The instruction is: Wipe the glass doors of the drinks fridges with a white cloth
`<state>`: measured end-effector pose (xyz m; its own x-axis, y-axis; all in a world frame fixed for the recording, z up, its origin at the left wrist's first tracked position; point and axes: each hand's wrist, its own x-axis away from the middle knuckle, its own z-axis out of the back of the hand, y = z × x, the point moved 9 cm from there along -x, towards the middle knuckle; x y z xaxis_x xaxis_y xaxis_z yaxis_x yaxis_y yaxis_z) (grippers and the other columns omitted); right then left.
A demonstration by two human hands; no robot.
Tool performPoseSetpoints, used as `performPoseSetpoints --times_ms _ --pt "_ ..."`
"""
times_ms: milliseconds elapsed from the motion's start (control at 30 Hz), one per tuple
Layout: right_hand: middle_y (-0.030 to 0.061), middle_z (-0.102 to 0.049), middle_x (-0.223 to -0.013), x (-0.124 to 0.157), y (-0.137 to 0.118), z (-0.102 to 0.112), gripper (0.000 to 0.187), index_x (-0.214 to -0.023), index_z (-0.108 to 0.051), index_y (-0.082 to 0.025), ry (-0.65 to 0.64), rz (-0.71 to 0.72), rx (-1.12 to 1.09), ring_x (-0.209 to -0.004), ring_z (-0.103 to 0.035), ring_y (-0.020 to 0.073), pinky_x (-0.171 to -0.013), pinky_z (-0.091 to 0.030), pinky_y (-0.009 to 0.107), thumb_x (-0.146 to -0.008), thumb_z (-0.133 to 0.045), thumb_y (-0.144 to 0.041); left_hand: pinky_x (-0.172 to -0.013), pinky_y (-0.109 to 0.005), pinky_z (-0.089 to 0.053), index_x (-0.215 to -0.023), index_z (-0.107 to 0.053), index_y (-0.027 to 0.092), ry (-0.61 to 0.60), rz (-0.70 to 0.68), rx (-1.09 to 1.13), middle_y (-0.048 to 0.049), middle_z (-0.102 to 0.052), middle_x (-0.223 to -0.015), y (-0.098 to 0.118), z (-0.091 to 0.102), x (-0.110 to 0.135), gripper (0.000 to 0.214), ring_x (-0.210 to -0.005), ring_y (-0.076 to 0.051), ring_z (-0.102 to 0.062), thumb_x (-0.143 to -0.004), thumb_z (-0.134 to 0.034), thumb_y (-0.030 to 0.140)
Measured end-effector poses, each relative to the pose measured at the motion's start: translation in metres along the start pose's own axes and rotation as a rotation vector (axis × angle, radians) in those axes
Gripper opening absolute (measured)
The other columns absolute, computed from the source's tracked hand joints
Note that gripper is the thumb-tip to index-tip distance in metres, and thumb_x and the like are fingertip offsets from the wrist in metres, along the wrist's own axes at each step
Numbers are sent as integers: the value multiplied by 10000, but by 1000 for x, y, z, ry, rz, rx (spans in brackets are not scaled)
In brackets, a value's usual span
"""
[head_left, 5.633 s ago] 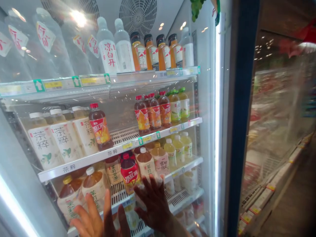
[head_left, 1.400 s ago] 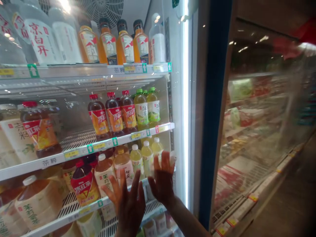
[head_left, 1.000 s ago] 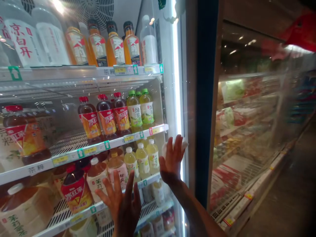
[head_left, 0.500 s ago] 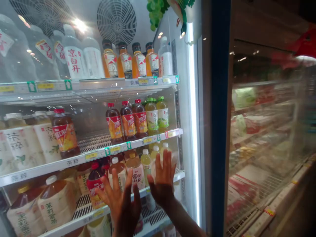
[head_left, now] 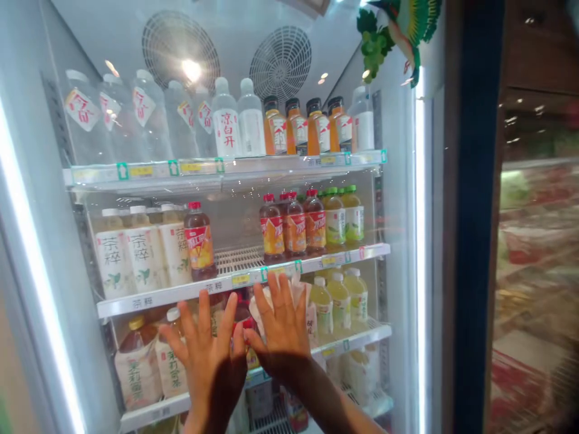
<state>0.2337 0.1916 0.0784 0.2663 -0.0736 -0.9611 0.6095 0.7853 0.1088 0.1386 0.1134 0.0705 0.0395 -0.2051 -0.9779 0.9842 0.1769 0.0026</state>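
My left hand (head_left: 208,355) lies flat on the glass door (head_left: 398,253) of a drinks fridge, fingers spread, holding nothing. Beside it my right hand (head_left: 281,328) presses a white cloth (head_left: 298,292) against the same glass, fingers stretched out over it; the cloth sticks out past the fingertips. Both hands are low on the door, in front of the third shelf. Behind the glass stand brown tea bottles with red caps (head_left: 289,224), green-capped bottles (head_left: 346,214) and pale bottles (head_left: 140,253).
Clear water bottles (head_left: 228,117) and orange drinks (head_left: 301,125) fill the top shelf under two round fans (head_left: 280,60). A dark blue door frame (head_left: 473,211) stands on the right, with another glass case of goods (head_left: 538,289) beyond. A bright light strip (head_left: 36,289) runs down the left.
My right hand with the cloth has slid left across the glass from the door's right edge and now lies next to my left hand. The view has swung left and up.
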Motion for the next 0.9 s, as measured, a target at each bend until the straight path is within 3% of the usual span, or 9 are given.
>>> performPoseSetpoints --times_ms 200,267,400,467,600,667,833,900 --pt "99 -92 -1723 -71 -25 5 734 -1644 -15 -247 59 -41 -54 -1592 -63 327 -1241 -83 702 -1049 -308 -560 -1230 -720 40 -1565 -260 416 54 -68 25 0 -92 -1716 -48 38 -36 779 -1584 -354 -31 -907 -630 225" --pt "118 -101 -1720 -64 -38 3 740 -1644 -50 -219 47 -13 -49 -1592 -59 329 -1244 -73 690 -1046 -312 -567 -1236 -708 36 -1568 -268 401 71 -89 21 -11 -107 -1716 -64 50 -39 758 -1585 -351 -36 -916 -612 223" --pt "130 -245 -1687 -24 -81 -14 823 -1624 -210 -176 -33 260 12 -1582 -124 323 -1266 -4 633 -991 -387 -672 -1235 -710 27 -1570 -272 395 65 -106 23 -32 -141 -1711 -92 66 -35 741 -1584 -356 -60 -925 -604 247" --pt "116 -273 -1680 -32 -92 -18 824 -1608 -265 -182 -31 336 53 -1579 -136 321 -1272 22 608 -977 -397 -697 -1238 -705 22 -1569 -277 396 70 -110 30 -36 -152 -1710 -101 71 -39 734 -1583 -356 -65 -927 -605 260" --pt "124 -193 -1702 -104 -94 -7 761 -1608 -248 -184 48 273 69 -1589 -82 321 -1268 -70 623 -1014 -302 -656 -1250 -682 12 -1569 -287 389 86 -165 31 -36 -164 -1708 -103 79 -59 714 -1584 -344 -82 -935 -588 260" --pt "131 -158 -1709 -125 -96 -2 750 -1617 -213 -180 62 250 68 -1590 -74 323 -1259 -115 639 -1026 -275 -636 -1253 -676 1 -1571 -296 372 95 -205 24 -43 -161 -1709 -101 82 -67 702 -1585 -339 -91 -936 -575 260" --pt "100 -256 -1688 -102 -105 -7 827 -1618 -233 -201 -36 448 113 -1584 -123 302 -1276 -96 604 -979 -374 -706 -1261 -664 -28 -1571 -304 369 133 -246 9 -35 -176 -1707 -104 84 -70 718 -1582 -331 -122 -916 -591 293" --pt "86 -262 -1688 -107 -99 -7 835 -1616 -244 -219 -61 525 131 -1582 -136 287 -1280 -112 585 -966 -401 -720 -1271 -638 -20 -1568 -315 363 142 -265 8 -33 -197 -1702 -102 80 -76 713 -1582 -319 -132 -914 -590 289"
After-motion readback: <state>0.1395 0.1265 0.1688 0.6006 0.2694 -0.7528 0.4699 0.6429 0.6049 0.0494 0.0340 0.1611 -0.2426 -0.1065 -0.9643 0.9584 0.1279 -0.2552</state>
